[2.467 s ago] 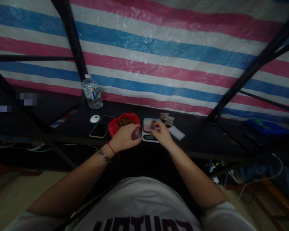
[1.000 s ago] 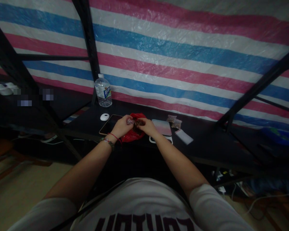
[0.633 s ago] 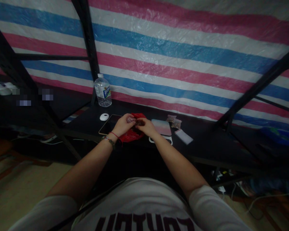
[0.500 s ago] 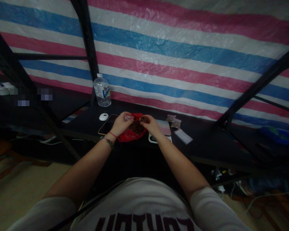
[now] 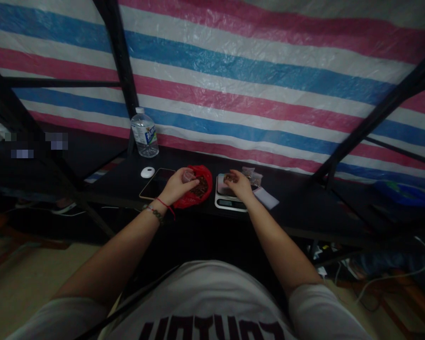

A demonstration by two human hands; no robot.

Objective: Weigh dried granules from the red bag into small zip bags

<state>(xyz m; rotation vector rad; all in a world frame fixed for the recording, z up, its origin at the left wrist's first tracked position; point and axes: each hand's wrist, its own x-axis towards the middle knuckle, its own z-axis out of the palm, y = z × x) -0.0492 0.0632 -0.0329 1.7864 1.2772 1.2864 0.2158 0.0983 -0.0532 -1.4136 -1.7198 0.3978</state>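
Note:
My left hand [image 5: 177, 185] is closed around a small clear plastic cup [image 5: 188, 176] at the edge of a red plastic bag [image 5: 191, 200]. Brown loose bits [image 5: 200, 190] fill the bag's open mouth. Over the plate of a white digital scale [image 5: 231, 203], my right hand [image 5: 240, 184] grips a small clear cup of brown bits [image 5: 231, 178]. Whether that cup touches the plate, I cannot tell. Small bags of bits [image 5: 255, 178] lie just behind my right hand, and a stack of flat white bags [image 5: 267, 198] lies beside it.
A dark phone or tablet [image 5: 156, 184] lies left of the red bag, near a white mouse-like object [image 5: 148, 172]. A clear bottle [image 5: 145, 134] stands at the back by the black post [image 5: 122, 66]. Striped sheeting [image 5: 233, 94] hangs behind the black table [image 5: 297, 208].
My right hand has moved right, from over the red bag to over the scale, with the cup of brown bits. My left hand stays at the bag. The view has shifted slightly.

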